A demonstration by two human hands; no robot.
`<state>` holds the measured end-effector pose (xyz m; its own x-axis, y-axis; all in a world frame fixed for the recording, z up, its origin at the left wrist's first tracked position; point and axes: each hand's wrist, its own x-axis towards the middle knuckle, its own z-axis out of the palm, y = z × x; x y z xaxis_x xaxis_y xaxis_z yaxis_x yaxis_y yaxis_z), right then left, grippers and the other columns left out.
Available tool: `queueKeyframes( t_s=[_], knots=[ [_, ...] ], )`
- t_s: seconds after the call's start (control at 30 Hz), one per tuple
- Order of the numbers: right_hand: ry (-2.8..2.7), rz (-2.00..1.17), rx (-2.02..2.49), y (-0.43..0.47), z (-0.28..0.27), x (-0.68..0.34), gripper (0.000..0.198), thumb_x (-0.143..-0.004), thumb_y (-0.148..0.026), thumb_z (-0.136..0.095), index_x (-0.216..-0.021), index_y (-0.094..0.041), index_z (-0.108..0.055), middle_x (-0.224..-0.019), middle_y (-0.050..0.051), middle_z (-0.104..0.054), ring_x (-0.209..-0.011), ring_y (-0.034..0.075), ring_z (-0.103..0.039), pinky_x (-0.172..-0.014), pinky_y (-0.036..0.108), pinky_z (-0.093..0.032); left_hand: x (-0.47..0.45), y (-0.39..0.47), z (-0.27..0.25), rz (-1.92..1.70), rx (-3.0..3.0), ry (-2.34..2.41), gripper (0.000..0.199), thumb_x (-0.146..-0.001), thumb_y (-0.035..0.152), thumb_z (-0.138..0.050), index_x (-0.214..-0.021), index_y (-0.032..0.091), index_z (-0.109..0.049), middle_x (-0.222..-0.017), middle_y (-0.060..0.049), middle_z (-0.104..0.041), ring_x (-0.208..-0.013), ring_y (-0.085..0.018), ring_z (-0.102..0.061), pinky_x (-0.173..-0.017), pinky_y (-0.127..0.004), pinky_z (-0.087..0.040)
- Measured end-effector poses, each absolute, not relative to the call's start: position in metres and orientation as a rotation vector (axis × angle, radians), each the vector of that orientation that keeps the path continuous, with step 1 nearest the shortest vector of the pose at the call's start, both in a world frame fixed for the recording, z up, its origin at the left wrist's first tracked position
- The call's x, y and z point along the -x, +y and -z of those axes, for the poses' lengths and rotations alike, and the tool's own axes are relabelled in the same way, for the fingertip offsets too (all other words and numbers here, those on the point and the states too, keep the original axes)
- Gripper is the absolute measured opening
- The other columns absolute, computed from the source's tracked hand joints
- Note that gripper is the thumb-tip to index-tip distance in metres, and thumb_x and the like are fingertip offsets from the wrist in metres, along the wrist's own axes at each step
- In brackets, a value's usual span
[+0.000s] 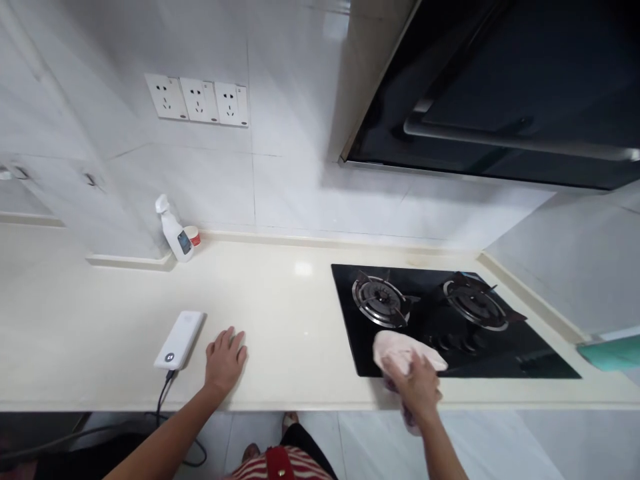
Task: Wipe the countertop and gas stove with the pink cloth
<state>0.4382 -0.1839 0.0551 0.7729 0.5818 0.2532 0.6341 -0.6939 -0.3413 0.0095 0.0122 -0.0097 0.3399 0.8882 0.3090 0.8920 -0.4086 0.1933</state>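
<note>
One pink cloth [400, 345], long axis approx. 10–4 o'clock, narrow end 4; R hand [418, 387] gripping; L hand [225, 363] empty on counter [285, 320], 9 o'clock.

Room btwn L hand [225, 361] & hob [431, 317], pwr bank [181, 339] obstructs L.

Nothing legible — spray bottle label [185, 243] too small.

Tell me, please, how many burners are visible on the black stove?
2: the left burner, just beyond the cloth in the right hand, and the right burner, nearer the side wall. None seems hidden.
</note>
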Motion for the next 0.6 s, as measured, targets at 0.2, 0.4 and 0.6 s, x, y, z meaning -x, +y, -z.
queueKeyframes(
  t_s=[0.2,0.4,0.6],
  knots=[
    [-1.397,0.251,2.682,-0.117,-0.014,-0.384,0.056,-0.086,-0.049,-0.062,-0.133,-0.018,-0.059,-0.126,0.022,-0.054,-0.112,0.039,-0.052,-0.094,0.052,-0.041,-0.009,0.012,0.012,0.496,2.566,-1.747,0.040,-0.097,0.031,-0.044,-0.130,0.023,-0.066,-0.144,-0.013,-0.057,-0.132,-0.033,-0.049,-0.104,-0.052,-0.039],
    [-1.782,0.248,2.265,-0.047,-0.010,-0.384,0.048,-0.084,-0.036,-0.065,-0.129,-0.021,-0.060,-0.128,0.016,-0.052,-0.115,0.033,-0.048,-0.102,0.046,-0.037,-0.008,0.012,0.013,0.472,2.583,-1.802,0.042,-0.095,0.035,-0.045,-0.132,0.027,-0.064,-0.146,-0.010,-0.055,-0.134,-0.031,-0.047,-0.105,-0.051,-0.037],
    [-1.784,0.164,2.199,0.038,-0.005,-0.402,0.045,-0.087,-0.032,-0.061,-0.130,-0.018,-0.058,-0.135,0.017,-0.050,-0.122,0.034,-0.044,-0.105,0.048,-0.034,-0.004,0.013,0.018,0.477,2.586,-1.821,0.042,-0.095,0.041,-0.048,-0.132,0.031,-0.064,-0.146,-0.007,-0.055,-0.134,-0.030,-0.048,-0.105,-0.049,-0.038]
  ],
)
